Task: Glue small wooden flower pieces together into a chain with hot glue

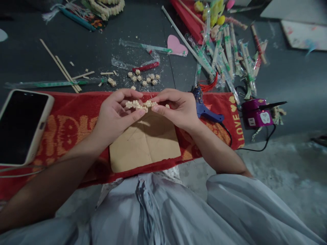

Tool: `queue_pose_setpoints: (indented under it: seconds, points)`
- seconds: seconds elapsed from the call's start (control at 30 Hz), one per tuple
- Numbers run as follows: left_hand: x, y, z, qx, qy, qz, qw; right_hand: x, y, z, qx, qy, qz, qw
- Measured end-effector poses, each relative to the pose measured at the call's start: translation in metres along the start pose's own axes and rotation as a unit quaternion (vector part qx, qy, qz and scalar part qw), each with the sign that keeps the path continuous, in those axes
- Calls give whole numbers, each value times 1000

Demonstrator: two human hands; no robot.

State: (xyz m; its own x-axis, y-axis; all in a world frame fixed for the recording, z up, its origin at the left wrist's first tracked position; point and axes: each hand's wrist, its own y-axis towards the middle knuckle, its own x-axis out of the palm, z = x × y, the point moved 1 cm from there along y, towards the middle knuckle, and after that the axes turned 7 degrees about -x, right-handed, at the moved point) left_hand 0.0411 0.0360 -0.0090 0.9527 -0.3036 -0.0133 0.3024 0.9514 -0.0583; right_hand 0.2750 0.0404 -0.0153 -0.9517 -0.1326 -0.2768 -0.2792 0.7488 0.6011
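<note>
Between my two hands is a small knobbly chain of cream-coloured pieces, apparently joined together. My left hand pinches its left part, thumb in front and fingers behind. The right end sits between the thumb and fingers of my right hand. Below them a creased sheet of brown paper with faint pencil lines lies on a red towel. Similar loose cream pieces are scattered just beyond my fingers. A blue glue gun lies right of my right hand.
A phone rests at the left. Thin wooden sticks and a pink heart lie behind. Several wrapped chopsticks are heaped at the back right. A purple power adapter with cables sits at the right edge.
</note>
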Motion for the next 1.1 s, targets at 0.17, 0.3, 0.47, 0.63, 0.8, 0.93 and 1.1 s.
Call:
queue_pose_setpoints:
  seconds: [0.17,0.3,0.47,0.63,0.8,0.93,1.1]
  points:
    - [3,1,1,-29,-37,9,999,2,2,-2,-6,28,26,999]
    - [4,3,-1,-45,-41,10,998,4,3,0,8,17,24,1000]
    - [6,3,-2,-55,-53,20,997,-1,2,3,14,-22,-7,1000]
    - [6,2,1,-81,-67,44,993,-13,6,0,20,-62,-45,997]
    - [6,3,0,-85,-74,55,992,-44,14,-26,32,-185,-40,981]
    - [6,3,-2,-85,-77,54,992,-92,5,-50,90,-334,-76,935]
    - [8,2,-2,-86,-83,41,992,-133,-25,-60,212,-486,-204,823]
